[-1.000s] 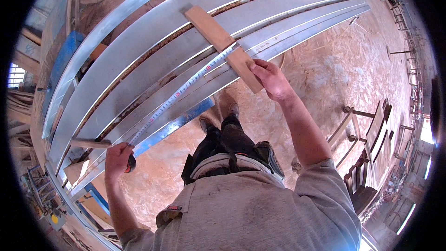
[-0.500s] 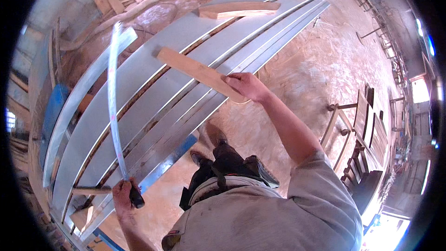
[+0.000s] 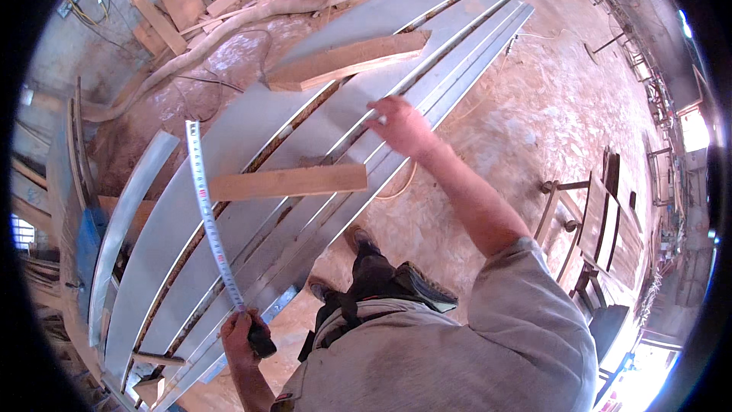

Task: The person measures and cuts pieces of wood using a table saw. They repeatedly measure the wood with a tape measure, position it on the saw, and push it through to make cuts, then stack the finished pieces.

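My left hand is closed around the black case of a tape measure. Its white blade sticks out past the near end of a flat board, which lies across a slotted grey metal table. My right hand hovers over the table's right half, apart from the board. Its fingers are drawn together, with a small pale bit at the tips that I cannot make out. Farther up the table rests a thicker, slightly curved wooden piece.
A thick pale hose winds over the dusty floor behind the table, near stacked wood offcuts. To the right stands a wooden frame with slats. A curved metal strip runs along the table's left side.
My right hand has let go of the board, which now lies nearer and turned more crosswise. My left hand and the tape measure have shifted right. The view has moved too.
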{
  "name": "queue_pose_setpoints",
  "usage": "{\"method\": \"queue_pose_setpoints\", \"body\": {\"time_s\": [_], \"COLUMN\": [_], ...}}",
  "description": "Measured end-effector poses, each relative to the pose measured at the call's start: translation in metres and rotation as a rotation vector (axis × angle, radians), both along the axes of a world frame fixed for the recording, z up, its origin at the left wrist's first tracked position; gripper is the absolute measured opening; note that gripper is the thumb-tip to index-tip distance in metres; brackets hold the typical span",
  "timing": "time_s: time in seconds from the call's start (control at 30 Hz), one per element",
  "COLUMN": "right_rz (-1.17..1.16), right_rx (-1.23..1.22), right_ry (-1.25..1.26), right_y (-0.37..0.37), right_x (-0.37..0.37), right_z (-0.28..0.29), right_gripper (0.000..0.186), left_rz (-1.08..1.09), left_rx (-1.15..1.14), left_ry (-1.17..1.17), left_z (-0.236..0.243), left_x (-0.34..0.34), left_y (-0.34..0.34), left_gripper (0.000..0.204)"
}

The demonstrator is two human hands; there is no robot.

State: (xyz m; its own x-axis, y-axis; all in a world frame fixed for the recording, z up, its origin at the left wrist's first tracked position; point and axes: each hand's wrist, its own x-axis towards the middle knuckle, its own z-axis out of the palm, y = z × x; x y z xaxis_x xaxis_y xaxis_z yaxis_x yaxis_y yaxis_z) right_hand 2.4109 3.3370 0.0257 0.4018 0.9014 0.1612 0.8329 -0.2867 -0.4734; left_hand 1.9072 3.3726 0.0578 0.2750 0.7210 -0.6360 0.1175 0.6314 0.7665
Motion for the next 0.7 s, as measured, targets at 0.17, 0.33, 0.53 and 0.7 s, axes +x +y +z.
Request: {"method": "queue_pose_setpoints", "body": {"time_s": [0.17, 0.33, 0.53, 0.7], "right_rz": [-0.118, 0.025, 0.165, 0.297], "right_rx": [-0.169, -0.297, -0.497, -0.49], "right_ry": [-0.335, -0.513, -0.33, 0.603], "right_y": [0.037, 0.074, 0.096, 0.094], "right_x": [0.114, 0.162, 0.165, 0.127], "right_z": [0.005, 0.002, 0.033, 0.049], "right_gripper": [0.066, 0.071, 0.053, 0.074], "left_rz": [-0.014, 0.009, 0.1, 0.133], "left_rx": [-0.06, -0.113, -0.098, -0.065], "left_ry": [0.003, -0.002, -0.044, -0.065], "left_z": [-0.003, -0.001, -0.006, 0.005], "left_x": [0.055, 0.066, 0.06, 0.067], "left_y": [-0.005, -0.018, -0.033, -0.037], "left_gripper": [0.021, 0.022, 0.032, 0.044]}}
